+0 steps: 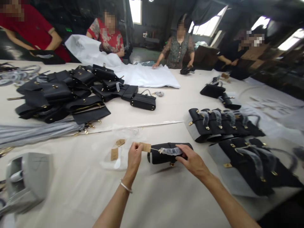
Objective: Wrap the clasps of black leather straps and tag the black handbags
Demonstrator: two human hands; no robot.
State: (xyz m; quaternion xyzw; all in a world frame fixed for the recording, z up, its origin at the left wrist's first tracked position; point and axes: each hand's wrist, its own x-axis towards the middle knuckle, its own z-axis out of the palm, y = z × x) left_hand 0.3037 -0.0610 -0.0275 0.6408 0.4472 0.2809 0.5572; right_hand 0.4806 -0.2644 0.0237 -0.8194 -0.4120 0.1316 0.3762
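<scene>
Two hands, one black handbag, three kraft tags and four co-workers are in view.

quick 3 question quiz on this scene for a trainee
1. What is the left hand pinching?
2. True or false: the right hand touches the black bag.
3. Which wrist wears the silver bracelet? A) left B) right C) neither

Key: 1. a brown kraft tag; 2. true; 3. A
</scene>
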